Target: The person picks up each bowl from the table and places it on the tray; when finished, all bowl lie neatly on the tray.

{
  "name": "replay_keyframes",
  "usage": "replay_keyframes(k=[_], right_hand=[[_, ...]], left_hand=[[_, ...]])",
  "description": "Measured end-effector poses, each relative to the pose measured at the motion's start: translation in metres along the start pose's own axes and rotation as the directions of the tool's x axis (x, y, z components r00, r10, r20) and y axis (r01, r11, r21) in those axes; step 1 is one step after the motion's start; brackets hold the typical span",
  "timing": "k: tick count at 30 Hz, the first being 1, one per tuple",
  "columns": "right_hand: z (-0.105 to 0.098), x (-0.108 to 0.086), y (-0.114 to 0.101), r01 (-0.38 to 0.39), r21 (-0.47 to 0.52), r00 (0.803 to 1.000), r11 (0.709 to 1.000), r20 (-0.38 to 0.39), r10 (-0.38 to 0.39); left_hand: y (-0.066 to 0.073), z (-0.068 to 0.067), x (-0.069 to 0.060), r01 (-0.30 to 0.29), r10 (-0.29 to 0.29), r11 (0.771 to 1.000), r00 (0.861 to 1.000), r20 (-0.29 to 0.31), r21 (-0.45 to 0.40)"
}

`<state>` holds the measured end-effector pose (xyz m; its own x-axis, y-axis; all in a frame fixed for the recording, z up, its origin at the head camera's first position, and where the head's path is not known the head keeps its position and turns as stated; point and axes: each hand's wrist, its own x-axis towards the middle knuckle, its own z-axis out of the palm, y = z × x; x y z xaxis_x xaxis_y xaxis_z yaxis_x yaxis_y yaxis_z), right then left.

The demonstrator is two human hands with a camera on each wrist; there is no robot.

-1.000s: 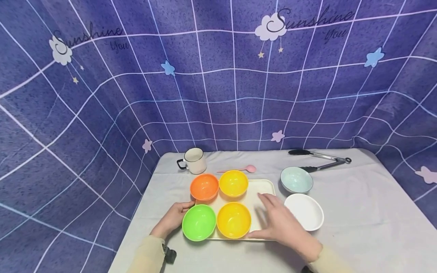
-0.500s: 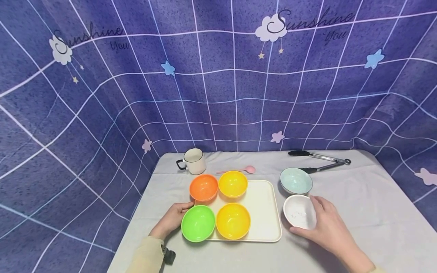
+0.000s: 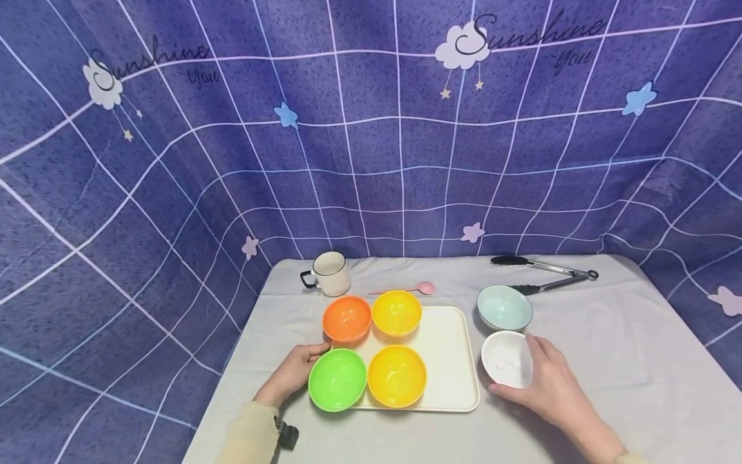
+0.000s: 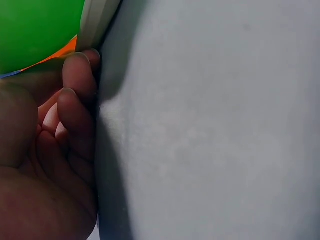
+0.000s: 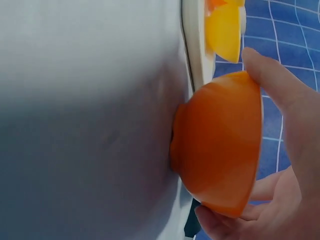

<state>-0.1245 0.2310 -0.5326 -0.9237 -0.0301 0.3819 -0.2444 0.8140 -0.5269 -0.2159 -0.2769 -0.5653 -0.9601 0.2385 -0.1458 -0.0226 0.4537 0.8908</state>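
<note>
My right hand grips the rim of a bowl to the right of the tray. It is white inside, and the right wrist view shows its orange outside, with the thumb at one side of the rim and fingers at the other. At the tray's left edge, my left hand holds the cream tray, its fingers curled at the edge under the green bowl. Also on the tray stand an orange bowl and two yellow bowls, one behind and one in front.
A pale blue bowl stands just behind the gripped bowl. Black-tipped tongs lie at the back right. A white mug and a pink spoon are behind the tray. A patterned curtain surrounds the table.
My right hand has moved right, from above the tray to the white-inside bowl, and taken hold of its rim. The left hand has stayed at the tray's left edge.
</note>
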Motion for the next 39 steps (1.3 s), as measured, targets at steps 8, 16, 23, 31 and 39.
replay_keyframes(k=[8, 16, 23, 31, 39], right_hand=[[0.006, -0.003, -0.001, -0.003, -0.013, 0.998, 1.0, -0.058, 0.002], [0.002, -0.004, -0.002, 0.003, -0.031, 0.998, 1.0, -0.056, -0.005], [-0.005, -0.003, -0.007, 0.015, -0.026, 0.999, 1.0, -0.049, -0.016], [-0.004, -0.002, -0.014, 0.058, -0.014, 0.997, 0.998, -0.058, -0.059], [0.009, 0.001, -0.034, 0.099, 0.019, 0.994, 0.995, -0.036, -0.099]], left_hand=[[0.003, 0.002, 0.0, 0.004, -0.004, 1.0, 1.0, -0.004, 0.007], [0.002, 0.001, 0.0, 0.001, -0.001, 1.0, 1.0, 0.004, -0.007], [0.0, 0.001, 0.001, 0.008, -0.008, 1.0, 1.0, -0.003, -0.015], [0.0, 0.0, 0.0, 0.001, -0.001, 1.0, 1.0, 0.002, -0.019], [0.001, -0.001, -0.003, -0.027, 0.027, 1.0, 1.0, 0.005, -0.011]])
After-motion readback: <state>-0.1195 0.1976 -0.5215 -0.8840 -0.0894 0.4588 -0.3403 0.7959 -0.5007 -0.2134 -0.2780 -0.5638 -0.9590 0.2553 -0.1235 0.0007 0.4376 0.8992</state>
